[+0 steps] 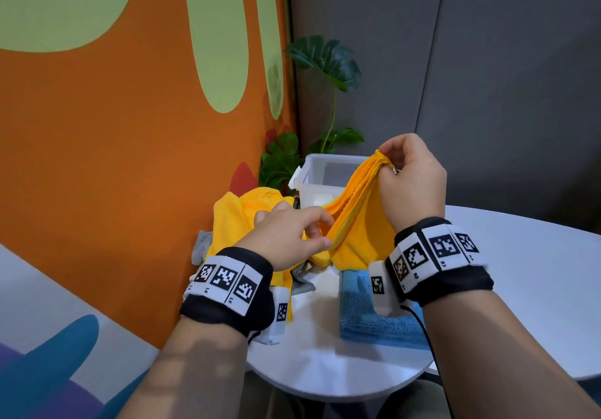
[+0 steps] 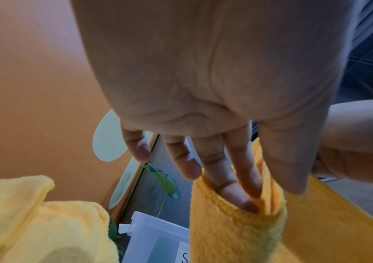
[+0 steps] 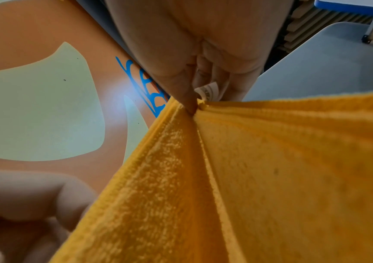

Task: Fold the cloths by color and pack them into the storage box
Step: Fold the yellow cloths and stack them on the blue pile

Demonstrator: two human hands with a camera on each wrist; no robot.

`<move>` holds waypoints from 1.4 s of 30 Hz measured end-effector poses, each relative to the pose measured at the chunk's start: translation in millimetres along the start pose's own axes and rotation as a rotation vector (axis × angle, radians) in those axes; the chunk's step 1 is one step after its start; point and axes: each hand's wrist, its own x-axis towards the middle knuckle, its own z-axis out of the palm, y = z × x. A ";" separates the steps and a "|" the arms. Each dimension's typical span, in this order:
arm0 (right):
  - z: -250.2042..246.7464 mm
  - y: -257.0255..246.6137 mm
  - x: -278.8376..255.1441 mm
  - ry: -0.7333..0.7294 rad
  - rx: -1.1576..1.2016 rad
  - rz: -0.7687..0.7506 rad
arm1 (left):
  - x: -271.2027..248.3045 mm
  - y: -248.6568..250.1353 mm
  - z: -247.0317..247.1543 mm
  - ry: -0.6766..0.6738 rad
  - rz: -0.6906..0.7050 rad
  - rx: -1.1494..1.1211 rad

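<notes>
An orange-yellow cloth (image 1: 357, 223) hangs stretched between my two hands above the white table (image 1: 520, 272). My right hand (image 1: 388, 163) pinches its gathered top corner, raised in front of the clear storage box (image 1: 325, 174). My left hand (image 1: 320, 234) pinches the cloth's lower edge, thumb over the hem. In the left wrist view two fingers (image 2: 237, 186) sit inside a fold of the cloth (image 2: 237, 231). In the right wrist view the thumb tip presses the bunched corner of the cloth (image 3: 271, 169), beside a small white label (image 3: 209, 91). A lighter yellow cloth (image 1: 240, 217) lies heaped at the left.
A folded blue cloth (image 1: 367, 317) lies on the table under my right wrist. Bits of grey cloth (image 1: 203, 246) poke out beneath the yellow heap. A green plant (image 1: 325, 67) stands behind the box, against the orange wall (image 1: 97, 158) and grey partition.
</notes>
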 end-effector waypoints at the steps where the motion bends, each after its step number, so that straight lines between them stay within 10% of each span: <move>1: 0.2 0.3 -0.5 -0.002 -0.001 0.001 | 0.4 1.2 0.2 -0.019 -0.009 0.041; 5: -1.6 3.6 0.7 0.010 -0.007 -0.001 | 4.6 -0.1 0.0 -0.048 -0.115 0.206; 11: -9.3 14.3 3.0 0.080 -0.002 0.026 | 9.3 -11.8 -10.5 0.287 -0.210 0.127; 26: -31.7 33.5 2.4 -0.030 -0.092 -0.009 | 14.9 11.3 -15.3 0.626 -0.033 -0.387; 42: -57.9 64.1 4.7 -0.359 -0.401 0.204 | 35.5 29.0 16.6 0.430 -0.022 -0.402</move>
